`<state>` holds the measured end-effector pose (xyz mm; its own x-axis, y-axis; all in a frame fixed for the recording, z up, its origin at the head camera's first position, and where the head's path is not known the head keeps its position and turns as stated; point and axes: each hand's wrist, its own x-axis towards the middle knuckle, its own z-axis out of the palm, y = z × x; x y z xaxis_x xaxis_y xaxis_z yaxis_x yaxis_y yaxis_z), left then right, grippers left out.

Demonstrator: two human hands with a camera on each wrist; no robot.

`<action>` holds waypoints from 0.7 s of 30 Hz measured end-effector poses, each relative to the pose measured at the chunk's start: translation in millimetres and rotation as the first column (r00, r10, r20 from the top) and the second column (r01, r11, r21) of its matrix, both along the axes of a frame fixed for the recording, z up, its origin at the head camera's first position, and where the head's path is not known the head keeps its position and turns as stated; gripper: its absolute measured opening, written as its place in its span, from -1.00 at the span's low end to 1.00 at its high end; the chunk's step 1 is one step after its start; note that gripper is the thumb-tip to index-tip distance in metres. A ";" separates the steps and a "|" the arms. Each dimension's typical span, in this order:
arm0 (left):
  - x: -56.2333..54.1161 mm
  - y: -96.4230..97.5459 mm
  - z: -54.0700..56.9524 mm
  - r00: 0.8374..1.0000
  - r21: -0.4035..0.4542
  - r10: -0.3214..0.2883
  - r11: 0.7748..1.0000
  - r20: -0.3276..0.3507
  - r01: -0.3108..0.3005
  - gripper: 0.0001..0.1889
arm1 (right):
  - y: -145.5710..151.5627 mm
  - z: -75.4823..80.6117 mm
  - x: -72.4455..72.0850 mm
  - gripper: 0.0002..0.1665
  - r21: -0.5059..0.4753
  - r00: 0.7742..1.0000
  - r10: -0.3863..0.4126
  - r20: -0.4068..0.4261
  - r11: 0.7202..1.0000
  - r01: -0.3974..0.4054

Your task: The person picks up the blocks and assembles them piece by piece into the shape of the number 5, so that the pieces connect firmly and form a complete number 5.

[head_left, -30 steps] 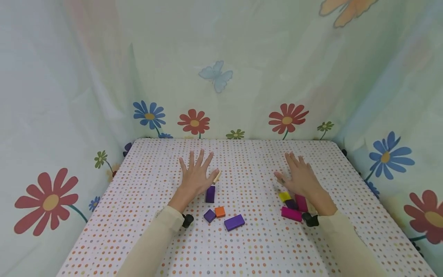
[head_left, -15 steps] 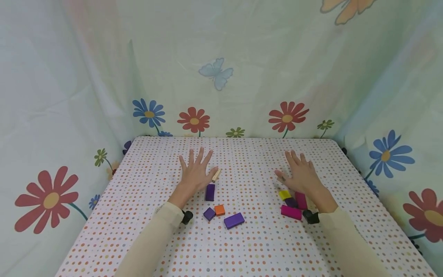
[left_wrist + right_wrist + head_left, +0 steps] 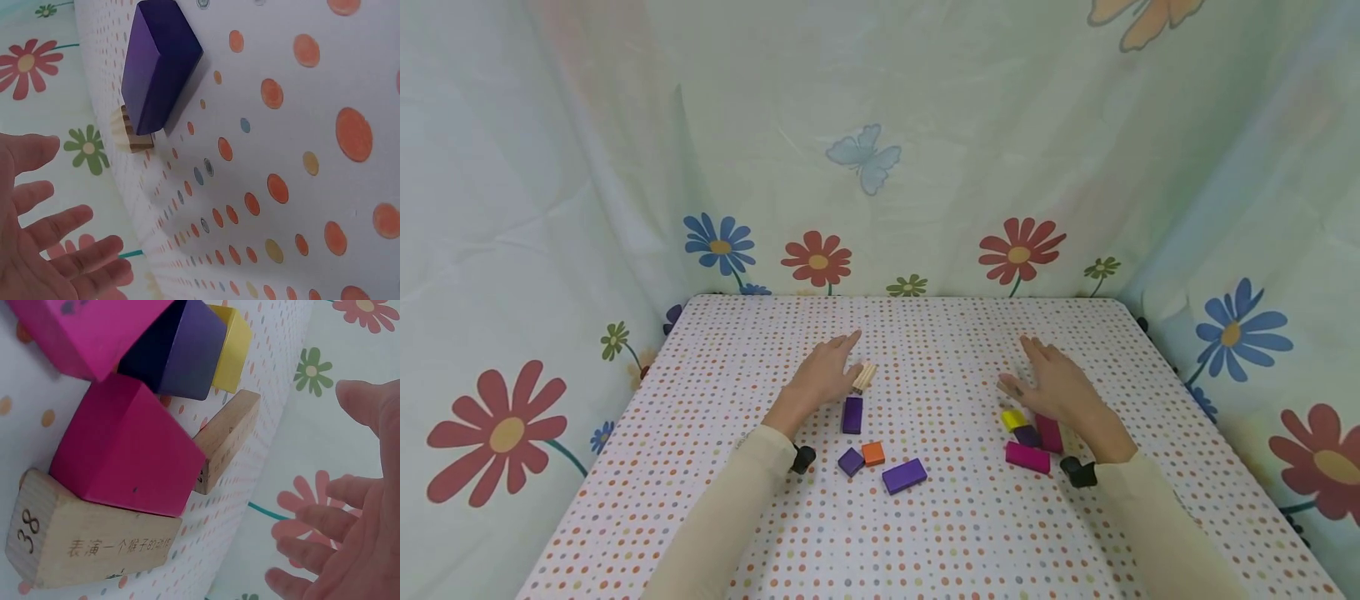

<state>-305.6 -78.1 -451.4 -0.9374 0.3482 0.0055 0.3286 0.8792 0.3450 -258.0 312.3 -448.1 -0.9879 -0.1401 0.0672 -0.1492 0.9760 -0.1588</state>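
Note:
My left hand (image 3: 820,375) hovers over the left middle of the table, fingers extended and holding nothing. Beside its thumb lie a cream piece with brown stripes (image 3: 863,378) and a dark purple block (image 3: 852,415), both also in the left wrist view. My right hand (image 3: 1060,387) is held above a cluster on the right, its fingers apart from the blocks. That cluster has a yellow block (image 3: 1012,419), a dark purple block (image 3: 1027,436) and two magenta blocks (image 3: 1028,457). The right wrist view adds a wooden block marked 38 (image 3: 106,544) and another wooden block (image 3: 228,437), hidden from the head view.
Between the forearms lie a small purple block (image 3: 851,462), an orange block (image 3: 873,453) touching it, and a longer purple block (image 3: 904,476). A dotted cloth covers the table (image 3: 955,533). Flowered curtains (image 3: 940,167) surround its back and sides.
My left hand has turned and its spread fingers have drawn together, uncovering more of the striped piece. My right hand's fingers have also come closer together. The blocks keep their places.

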 end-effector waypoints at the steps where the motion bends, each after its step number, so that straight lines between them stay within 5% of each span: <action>1: -0.9 -0.6 -0.4 1.000 0.007 -0.005 1.000 0.002 0.005 -0.31 | -0.1 0.3 0.8 0.11 -0.006 1.000 0.000 0.006 1.000 0.000; 10: -3.9 1.8 -2.3 0.998 0.025 -0.033 0.999 0.049 0.032 -0.43 | -1.2 -2.1 1.7 -0.13 -0.042 0.985 -0.086 0.151 0.995 0.094; 21: -9.1 2.2 -9.0 0.988 0.031 -0.037 0.999 0.148 0.033 -0.41 | 5.8 -10.2 -3.1 -0.43 -0.081 0.982 -0.036 0.188 0.995 0.052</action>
<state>-314.7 -75.9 -460.3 -0.9158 0.3825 -0.1221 0.3024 0.8571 0.4172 -261.1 318.1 -458.3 -0.9893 -0.0979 -0.1084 -0.0664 0.9625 -0.2629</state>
